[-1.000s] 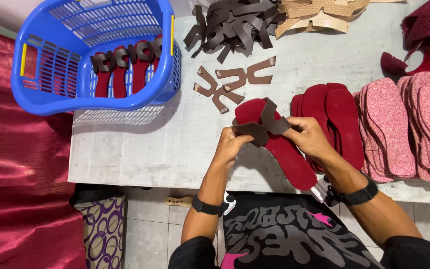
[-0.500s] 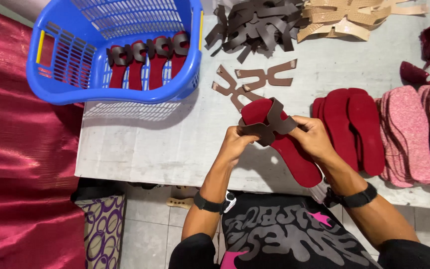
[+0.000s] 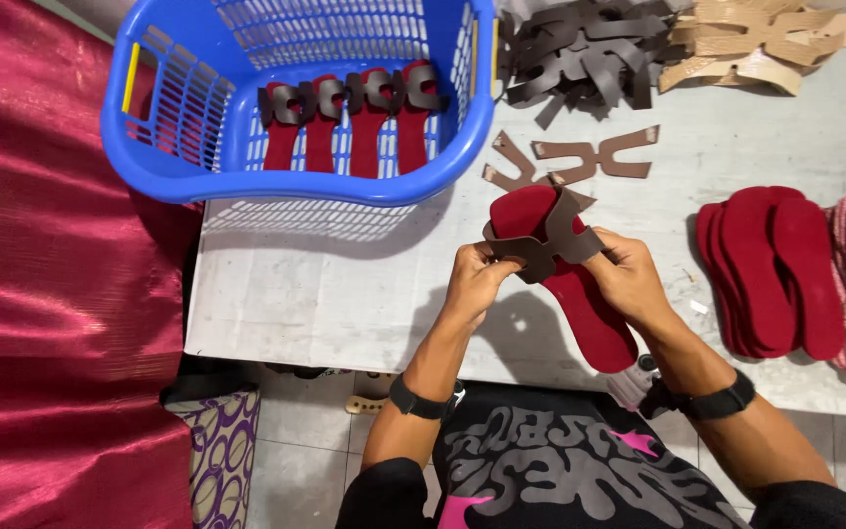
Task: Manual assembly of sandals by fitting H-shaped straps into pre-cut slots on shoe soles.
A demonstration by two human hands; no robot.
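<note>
Tabletop (image 3: pixel 325 294): grey, scuffed. Blue basket (image 3: pixel 296 181) at 11 o'clock, finished strapped soles standing inside. Stack of red soles (image 3: pixel 771 269) at 3 o'clock; loose dark straps (image 3: pixel 580 69) at 12 o'clock.

Red sole (image 3: pixel 594 313) at centre, lying on tabletop near front edge. Brown cross-shaped strap (image 3: pixel 540 245) flat, thin, flexible, held over sole toe.

Left hand (image 3: pixel 472 284) grip: pinching strap's left end. Right hand (image 3: pixel 629 279) grip: pinching right end.

Risk (judgement): strap seats skewed if the pulls are uneven; the sole, pressed by nothing else, could slide on tabletop.

1. The laundry basket (image 3: pixel 198 181) is glossy blue plastic.
2. The red insole (image 3: pixel 580 304) looks matt and felt-like.
3. The brown strap piece (image 3: pixel 540 250) is smooth, leathery.
4. The red curtain (image 3: pixel 51 294) is shiny satin cloth.
</note>
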